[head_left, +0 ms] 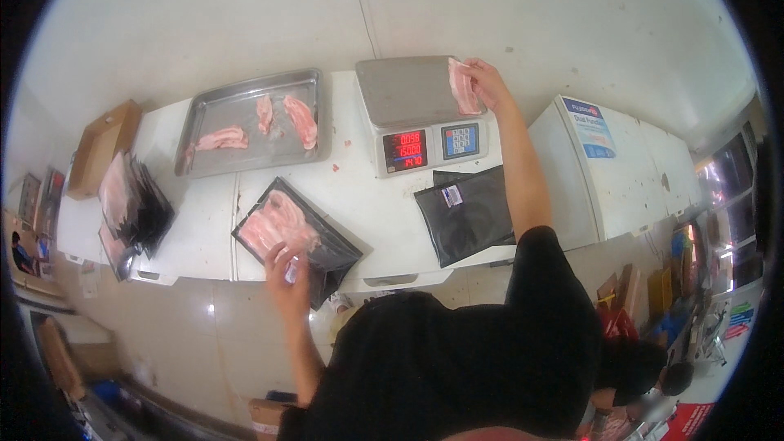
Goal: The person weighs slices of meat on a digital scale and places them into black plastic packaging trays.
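Observation:
On the steel plate of a digital scale (406, 91) lies a strip of pork belly (464, 88) at the right edge. My right hand (487, 84) pinches its upper end, fingers closed. In front of the tray, a black-backed clear bag (332, 255) with pork slices (279, 227) lies tilted at the counter's near edge. My left hand (287, 279) grips the bag's near side with fingers curled by the meat; a small whitish patch shows at the fingers. Flat black bags (467, 216) lie below the scale.
A steel tray (184, 140) with several pork pieces (299, 121) stands at the back left. Filled bags (135, 204) stand bunched beside a cardboard box (104, 149) at far left. A white chest freezer (616, 171) stands to the right. Another person (633, 371) is at lower right.

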`<action>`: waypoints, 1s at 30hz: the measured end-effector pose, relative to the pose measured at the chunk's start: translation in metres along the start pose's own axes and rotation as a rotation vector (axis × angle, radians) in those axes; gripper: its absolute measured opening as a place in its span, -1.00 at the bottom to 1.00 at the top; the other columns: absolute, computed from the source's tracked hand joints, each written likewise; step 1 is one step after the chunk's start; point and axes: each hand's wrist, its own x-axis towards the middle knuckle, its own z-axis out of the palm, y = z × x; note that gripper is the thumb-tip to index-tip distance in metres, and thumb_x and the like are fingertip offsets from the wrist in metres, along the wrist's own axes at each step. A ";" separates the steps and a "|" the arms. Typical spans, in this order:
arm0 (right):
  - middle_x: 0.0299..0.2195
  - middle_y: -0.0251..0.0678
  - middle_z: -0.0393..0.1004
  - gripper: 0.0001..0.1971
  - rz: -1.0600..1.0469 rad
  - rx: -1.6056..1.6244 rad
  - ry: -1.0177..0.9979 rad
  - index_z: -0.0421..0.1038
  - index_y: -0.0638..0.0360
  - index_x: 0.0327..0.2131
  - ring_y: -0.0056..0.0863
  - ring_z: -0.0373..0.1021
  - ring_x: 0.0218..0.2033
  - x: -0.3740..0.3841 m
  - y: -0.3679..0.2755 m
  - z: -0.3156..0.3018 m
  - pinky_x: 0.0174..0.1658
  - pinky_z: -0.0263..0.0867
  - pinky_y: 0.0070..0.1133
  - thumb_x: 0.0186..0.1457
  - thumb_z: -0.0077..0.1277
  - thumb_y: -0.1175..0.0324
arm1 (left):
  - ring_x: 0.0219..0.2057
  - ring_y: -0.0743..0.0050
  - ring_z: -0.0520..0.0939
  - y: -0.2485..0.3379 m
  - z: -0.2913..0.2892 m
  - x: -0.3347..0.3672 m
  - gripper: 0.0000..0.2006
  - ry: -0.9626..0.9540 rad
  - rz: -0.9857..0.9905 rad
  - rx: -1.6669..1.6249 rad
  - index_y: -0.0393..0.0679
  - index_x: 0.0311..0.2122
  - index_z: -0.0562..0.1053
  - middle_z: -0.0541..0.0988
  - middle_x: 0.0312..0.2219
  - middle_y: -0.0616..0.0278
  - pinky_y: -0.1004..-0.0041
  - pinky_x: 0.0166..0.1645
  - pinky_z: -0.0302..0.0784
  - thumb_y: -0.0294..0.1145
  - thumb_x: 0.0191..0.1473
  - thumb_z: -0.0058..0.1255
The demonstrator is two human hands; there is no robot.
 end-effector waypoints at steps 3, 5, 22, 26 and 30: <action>-0.12 -0.27 0.54 -0.77 -0.017 0.083 -0.114 0.43 0.16 -0.13 -0.48 0.51 -0.10 -0.039 -0.015 0.042 -0.13 0.50 -0.50 0.15 0.21 0.51 | 0.09 0.06 0.56 0.030 0.036 0.014 -0.83 -0.140 0.199 0.014 -0.18 -0.19 0.64 0.56 0.02 0.05 0.22 0.20 0.41 -0.49 0.06 0.23; -0.07 -0.26 0.53 -0.78 -0.049 0.148 -0.187 0.42 0.15 -0.15 -0.45 0.50 -0.04 -0.068 -0.013 0.074 -0.09 0.51 -0.47 0.16 0.20 0.54 | 0.10 0.03 0.55 0.053 0.065 0.021 -0.77 -0.220 0.293 -0.042 -0.19 -0.15 0.62 0.56 0.02 0.05 0.21 0.21 0.41 -0.51 0.04 0.25; 0.10 -0.22 0.51 -0.44 -0.534 -0.674 -0.399 0.37 0.08 0.21 -0.34 0.48 0.07 -0.248 0.004 0.202 -0.05 0.48 -0.44 0.10 -0.03 0.63 | -0.19 0.54 0.62 0.072 0.147 0.018 -0.60 -0.565 -0.142 -0.553 -0.35 0.20 0.41 0.64 -0.17 0.21 0.42 -0.01 0.53 -0.51 0.27 0.01; 0.08 -0.26 0.51 -0.52 -0.297 -0.581 -0.480 0.40 0.13 0.20 -0.46 0.45 0.07 -0.234 -0.002 0.177 -0.02 0.47 -0.48 0.18 0.04 0.55 | -0.16 0.52 0.63 0.075 0.151 0.013 -0.67 -0.626 -0.334 -0.789 -0.29 0.15 0.46 0.65 -0.15 0.17 0.43 -0.03 0.53 -0.36 0.37 -0.05; 0.00 -0.29 0.53 -0.56 -0.167 -0.411 -0.501 0.42 0.20 0.17 -0.57 0.47 -0.06 -0.231 0.005 0.161 -0.13 0.48 -0.58 0.22 0.16 0.45 | -0.06 0.33 0.67 0.080 0.145 0.018 -0.45 -0.736 -0.343 -0.786 -0.23 0.39 0.14 0.64 -0.09 0.00 0.35 0.02 0.54 -0.43 0.36 -0.06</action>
